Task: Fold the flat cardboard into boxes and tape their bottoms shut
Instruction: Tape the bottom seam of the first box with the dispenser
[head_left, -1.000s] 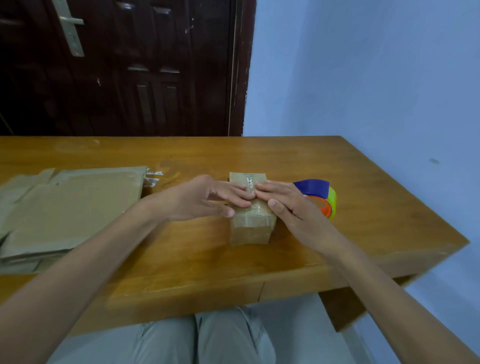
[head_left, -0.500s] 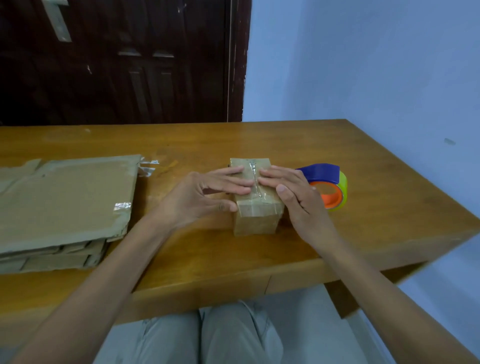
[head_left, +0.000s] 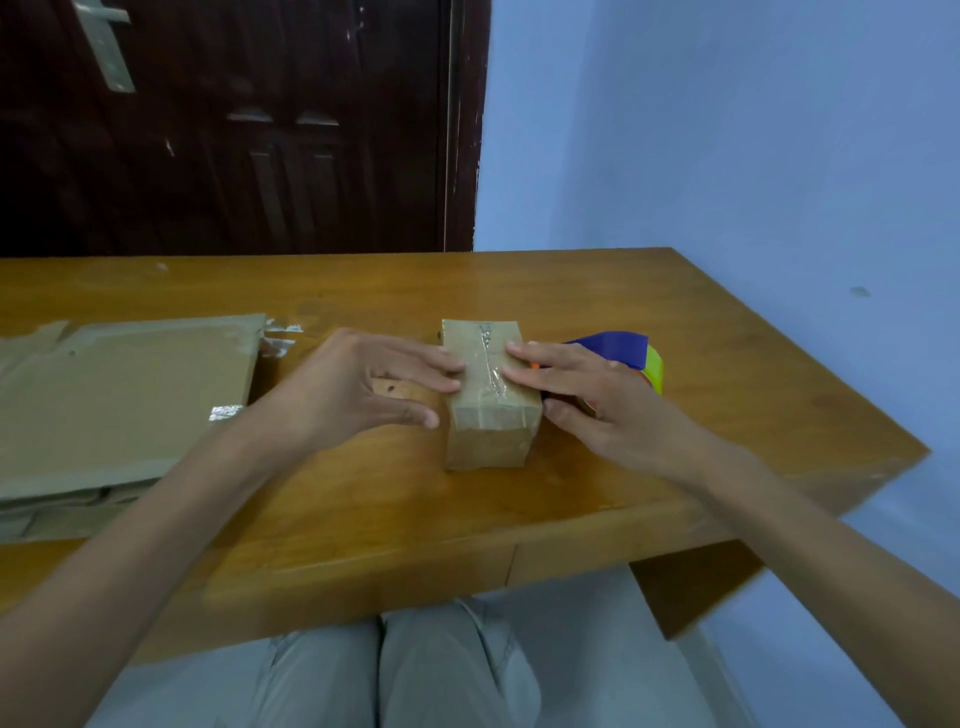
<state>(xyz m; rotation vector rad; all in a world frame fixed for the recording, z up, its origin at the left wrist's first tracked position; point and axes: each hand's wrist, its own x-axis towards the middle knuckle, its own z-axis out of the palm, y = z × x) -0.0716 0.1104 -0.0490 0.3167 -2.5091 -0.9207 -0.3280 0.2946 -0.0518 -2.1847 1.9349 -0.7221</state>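
Note:
A small brown cardboard box (head_left: 488, 431) stands on the wooden table (head_left: 571, 499), a strip of clear tape running along its top seam and down the near face. My left hand (head_left: 358, 389) lies flat with its fingertips on the box's top left edge. My right hand (head_left: 587, 395) rests its fingertips on the top right edge, thumb beside the box's right wall. Both hands have spread fingers. A tape dispenser (head_left: 631, 353), blue and yellow-green with an orange core, sits behind my right hand, partly hidden by it.
A stack of flat cardboard sheets (head_left: 119, 395) with bits of clear tape lies at the table's left. A dark wooden door (head_left: 234, 130) stands behind the table and a blue wall (head_left: 727, 156) to the right. My knees show below the table's front edge.
My hands have slid apart from the taped centre seam toward the box's left and right edges. The box has not moved on the table; the camera view shifted slightly.

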